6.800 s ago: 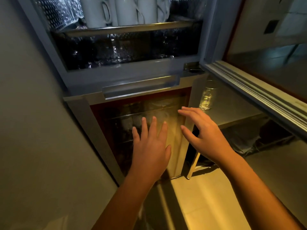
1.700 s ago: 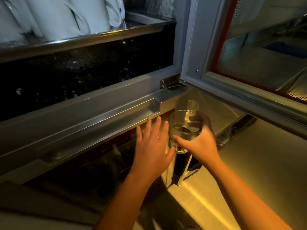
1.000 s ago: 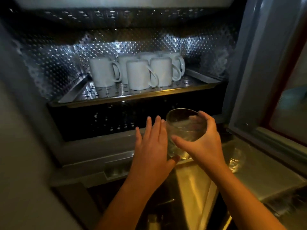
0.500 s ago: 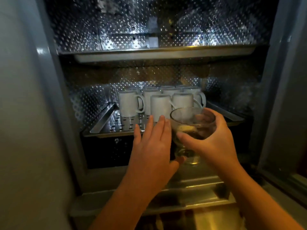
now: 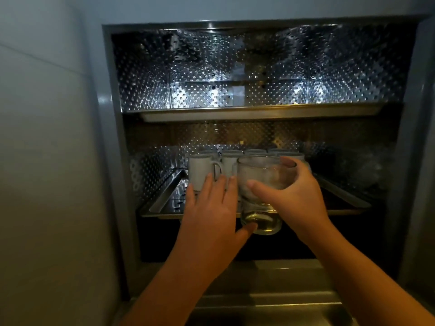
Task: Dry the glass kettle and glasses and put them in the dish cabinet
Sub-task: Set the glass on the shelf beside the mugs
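Gripping a clear, thick-based glass upright: right hand; left hand beside it, fingers straight.

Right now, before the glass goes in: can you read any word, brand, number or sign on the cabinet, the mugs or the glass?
None: no text can be read in this view.
glass in the right hand: clear, no print showing.
white mugs: plain sides, no logo showing.
dish cabinet: no label or number on its frame; its dark corners cannot be checked.
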Demonstrator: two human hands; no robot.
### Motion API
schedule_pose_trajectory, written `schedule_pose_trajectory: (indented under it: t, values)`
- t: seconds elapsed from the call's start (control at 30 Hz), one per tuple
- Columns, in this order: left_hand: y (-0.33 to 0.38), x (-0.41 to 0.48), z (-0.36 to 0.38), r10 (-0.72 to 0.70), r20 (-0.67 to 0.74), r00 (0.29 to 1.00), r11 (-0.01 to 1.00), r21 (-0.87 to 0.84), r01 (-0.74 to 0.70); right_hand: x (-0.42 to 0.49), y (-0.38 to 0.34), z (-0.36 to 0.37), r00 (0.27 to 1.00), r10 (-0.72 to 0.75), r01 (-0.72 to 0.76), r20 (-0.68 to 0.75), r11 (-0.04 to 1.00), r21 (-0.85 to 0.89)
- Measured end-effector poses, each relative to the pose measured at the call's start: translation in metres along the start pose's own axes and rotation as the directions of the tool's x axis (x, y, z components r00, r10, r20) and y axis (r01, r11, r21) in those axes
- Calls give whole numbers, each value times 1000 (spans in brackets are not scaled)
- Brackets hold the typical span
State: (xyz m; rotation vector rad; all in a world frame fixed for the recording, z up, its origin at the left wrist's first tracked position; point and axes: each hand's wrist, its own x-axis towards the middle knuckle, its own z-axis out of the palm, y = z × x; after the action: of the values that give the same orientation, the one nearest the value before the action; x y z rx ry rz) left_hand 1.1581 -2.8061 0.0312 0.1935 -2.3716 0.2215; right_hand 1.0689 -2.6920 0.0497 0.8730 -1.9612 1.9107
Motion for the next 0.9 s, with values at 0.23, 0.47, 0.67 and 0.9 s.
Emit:
schedule_pose_trajectory:
  t: [0.23, 0.47, 0.67, 0.9]
  values:
    - [-25, -12, 3, -92, 33, 995, 995, 41, 91, 10, 2, 37, 999, 36, -36, 27, 999, 29]
    - [-57, -17, 25, -133, 15, 991, 991, 35, 133, 21, 6, 73, 999, 42, -41, 34, 999, -4]
    - [-75, -17, 42, -142, -57, 988, 987, 68, 146, 31, 10, 97, 999, 34, -34, 30, 999, 13]
    - [-91, -23, 53, -153, -115, 981, 983, 79, 163, 44, 15, 126, 998, 51, -51, 22, 999, 0]
